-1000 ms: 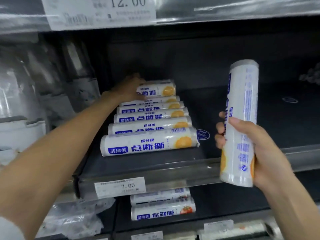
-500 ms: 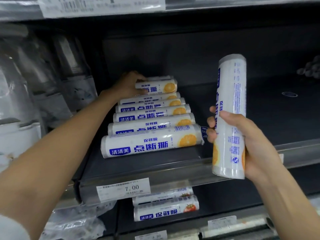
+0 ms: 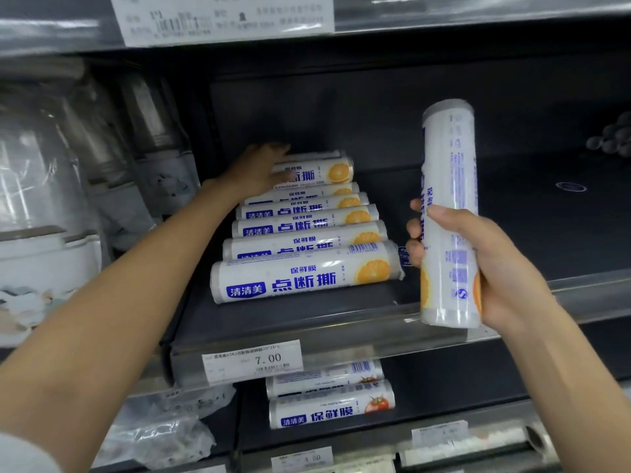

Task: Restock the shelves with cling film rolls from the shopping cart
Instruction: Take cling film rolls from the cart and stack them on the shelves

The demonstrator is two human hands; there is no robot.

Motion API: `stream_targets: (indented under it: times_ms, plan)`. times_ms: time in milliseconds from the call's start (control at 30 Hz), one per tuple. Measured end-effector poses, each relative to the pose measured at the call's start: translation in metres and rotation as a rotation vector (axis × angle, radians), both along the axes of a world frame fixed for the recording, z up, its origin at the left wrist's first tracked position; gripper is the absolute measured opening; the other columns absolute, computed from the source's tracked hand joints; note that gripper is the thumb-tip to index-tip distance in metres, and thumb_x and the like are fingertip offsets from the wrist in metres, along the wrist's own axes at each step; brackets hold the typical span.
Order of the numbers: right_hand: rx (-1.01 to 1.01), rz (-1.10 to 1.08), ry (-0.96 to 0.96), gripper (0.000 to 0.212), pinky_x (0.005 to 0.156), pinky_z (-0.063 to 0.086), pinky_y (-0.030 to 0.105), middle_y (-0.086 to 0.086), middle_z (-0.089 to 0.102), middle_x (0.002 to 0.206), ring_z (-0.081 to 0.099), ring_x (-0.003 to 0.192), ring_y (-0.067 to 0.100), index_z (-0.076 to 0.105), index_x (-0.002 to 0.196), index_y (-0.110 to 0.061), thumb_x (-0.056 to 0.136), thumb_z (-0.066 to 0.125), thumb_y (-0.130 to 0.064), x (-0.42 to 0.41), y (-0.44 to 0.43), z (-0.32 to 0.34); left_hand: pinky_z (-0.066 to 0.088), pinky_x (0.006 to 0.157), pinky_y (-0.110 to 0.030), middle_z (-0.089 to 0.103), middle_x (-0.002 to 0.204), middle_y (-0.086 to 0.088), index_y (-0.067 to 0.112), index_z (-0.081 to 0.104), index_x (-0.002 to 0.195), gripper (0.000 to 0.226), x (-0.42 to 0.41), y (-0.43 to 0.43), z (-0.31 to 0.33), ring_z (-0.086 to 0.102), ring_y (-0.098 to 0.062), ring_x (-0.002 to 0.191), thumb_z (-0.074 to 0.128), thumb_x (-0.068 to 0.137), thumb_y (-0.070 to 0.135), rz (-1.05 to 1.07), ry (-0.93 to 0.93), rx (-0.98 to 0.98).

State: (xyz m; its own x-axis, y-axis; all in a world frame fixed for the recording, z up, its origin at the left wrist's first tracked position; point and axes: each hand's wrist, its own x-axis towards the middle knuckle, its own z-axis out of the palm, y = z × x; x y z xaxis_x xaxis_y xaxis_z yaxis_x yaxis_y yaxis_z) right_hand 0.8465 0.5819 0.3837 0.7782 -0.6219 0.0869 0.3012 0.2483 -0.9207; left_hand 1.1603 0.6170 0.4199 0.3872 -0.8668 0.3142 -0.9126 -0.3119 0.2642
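Behind the front roll (image 3: 307, 273), the rest of the row shows only as top strips. My left hand (image 3: 257, 170) covers the left end of the rearmost roll (image 3: 317, 172), so I cannot tell grip from mere touch. Right of the front roll, my right hand (image 3: 495, 268) hides the lower side of the upright roll (image 3: 447, 172), fine print unreadable; further right, dark round things (image 3: 611, 138) are blurred and cut by the edge. Above it the shelf label (image 3: 225, 18) is cropped and smeared; left of it the bagged goods (image 3: 68, 165) blur; below it the shelf lip (image 3: 341, 336) hides part of a lower roll (image 3: 324, 377).
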Motion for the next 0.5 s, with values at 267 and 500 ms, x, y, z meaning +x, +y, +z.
stream_targets:
  times_ms: [267,500]
  plan:
    - [-0.537,0.081,0.423,0.058,0.065,0.058,0.03,0.012,0.072,0.094,0.07,0.074,0.017,0.052,0.123,-0.008,0.072,0.075,-0.026,0.051,-0.049,0.06,0.03,0.08,-0.001,0.065,0.108,-0.001,0.009,0.063,0.117,0.029,-0.125,0.156,-0.019,0.053,-0.005,0.093,0.048,0.098,0.026,0.242,-0.145,-0.662]
    - [-1.291,0.104,0.622,0.059,0.069,0.044,0.011,-0.005,0.054,0.112,0.055,0.094,0.011,0.05,0.131,-0.014,0.079,0.074,-0.031,0.122,-0.065,0.077,0.044,0.084,-0.037,0.067,0.095,-0.015,-0.003,0.066,0.096,0.035,-0.141,0.179,-0.12,0.06,-0.031,0.089,0.039,0.098,0.018,0.403,-0.426,-0.687]
